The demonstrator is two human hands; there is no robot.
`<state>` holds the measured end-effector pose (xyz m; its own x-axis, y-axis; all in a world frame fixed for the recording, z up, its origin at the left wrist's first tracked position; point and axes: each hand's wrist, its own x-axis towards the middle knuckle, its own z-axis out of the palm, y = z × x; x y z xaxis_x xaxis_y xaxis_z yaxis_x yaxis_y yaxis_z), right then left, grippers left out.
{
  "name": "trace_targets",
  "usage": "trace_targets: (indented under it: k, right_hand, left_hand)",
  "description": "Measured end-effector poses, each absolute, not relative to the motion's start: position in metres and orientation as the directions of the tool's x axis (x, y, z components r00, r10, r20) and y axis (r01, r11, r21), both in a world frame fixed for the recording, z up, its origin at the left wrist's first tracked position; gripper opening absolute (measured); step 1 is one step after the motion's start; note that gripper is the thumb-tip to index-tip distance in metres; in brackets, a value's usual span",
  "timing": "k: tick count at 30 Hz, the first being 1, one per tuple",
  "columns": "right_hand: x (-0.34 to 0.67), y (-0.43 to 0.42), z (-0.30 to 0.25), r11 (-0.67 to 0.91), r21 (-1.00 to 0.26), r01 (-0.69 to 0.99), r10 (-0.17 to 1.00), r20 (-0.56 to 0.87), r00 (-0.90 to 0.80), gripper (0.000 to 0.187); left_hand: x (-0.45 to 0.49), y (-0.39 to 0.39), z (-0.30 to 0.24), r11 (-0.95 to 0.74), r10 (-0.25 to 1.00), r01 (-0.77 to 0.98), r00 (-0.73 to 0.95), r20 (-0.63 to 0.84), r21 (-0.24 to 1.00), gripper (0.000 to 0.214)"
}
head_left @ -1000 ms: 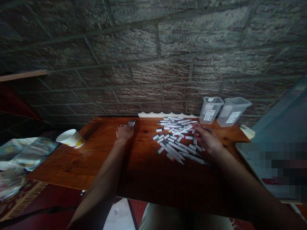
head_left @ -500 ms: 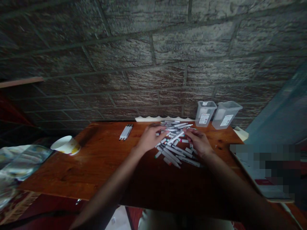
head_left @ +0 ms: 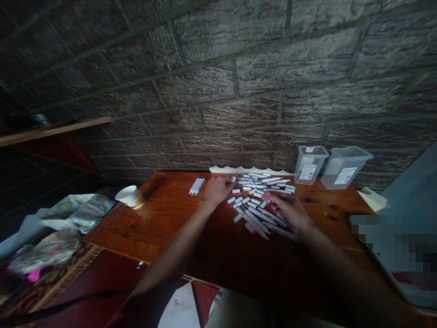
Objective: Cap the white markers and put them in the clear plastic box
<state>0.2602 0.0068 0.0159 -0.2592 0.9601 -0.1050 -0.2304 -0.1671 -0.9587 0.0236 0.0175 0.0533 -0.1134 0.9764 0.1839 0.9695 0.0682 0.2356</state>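
My left hand (head_left: 217, 190) is at the left edge of a pile of white markers (head_left: 261, 216). Its fingers are pinched on a short white marker cap (head_left: 233, 179). Over the right side of the pile, my right hand (head_left: 292, 212) has its fingers bent together beside a pink-ended piece (head_left: 268, 196). Whatever those fingertips hold is too small to make out. Loose short caps (head_left: 238, 199) with coloured ends lie between the hands, among longer marker bodies. To the left, several markers (head_left: 197, 186) lie side by side in a neat row.
Two clear plastic containers (head_left: 310, 166) with labels stand at the back right by the brick wall (head_left: 218, 114). A paper cup (head_left: 129, 197) stands on the left of the wooden table (head_left: 164, 218). Plastic bags (head_left: 75, 214) lie beyond its left edge.
The view has swung left, so the table appears further right. The marker between my hands is no longer held there; my hands have moved apart, the right one lower over the pile.
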Motion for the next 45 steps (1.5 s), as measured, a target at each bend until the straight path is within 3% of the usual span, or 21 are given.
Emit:
trace_targets:
  k: [1, 3, 11, 29, 39, 45]
  right_hand:
    - [0.260, 0.006, 0.016, -0.166, -0.959, -0.231, 0.958, -0.102, -0.266, 0.030]
    - [0.260, 0.005, 0.018, -0.165, -0.957, -0.238, 0.959, -0.099, -0.265, 0.028]
    - [0.271, 0.011, 0.023, -0.200, -0.942, -0.270, 0.969, -0.150, -0.196, 0.033]
    - [0.273, 0.016, 0.013, -0.171, -0.951, -0.259, 0.979, -0.135, -0.151, 0.036]
    - [0.274, 0.017, 0.014, -0.183, -0.950, -0.254, 0.980, -0.155, -0.125, 0.039]
    - [0.277, 0.016, 0.019, -0.179, -0.946, -0.269, 0.982, -0.157, -0.100, 0.043]
  left_hand:
    - [0.009, 0.022, 0.051, 0.179, 0.966, 0.976, -0.198, 0.164, 0.121, 0.029]
    - [-0.016, 0.030, 0.045, 0.267, 0.950, 0.962, -0.274, 0.153, 0.064, 0.028]
    - [-0.056, 0.041, 0.027, 0.421, 0.891, 0.907, -0.419, 0.176, 0.030, 0.031]
    - [-0.072, 0.028, 0.017, 0.493, 0.824, 0.859, -0.512, 0.241, 0.139, 0.040]
    - [-0.079, 0.025, 0.011, 0.463, 0.821, 0.850, -0.518, 0.239, 0.251, 0.030]
    - [-0.108, 0.007, 0.031, 0.457, 0.717, 0.799, -0.590, 0.370, 0.390, 0.035]
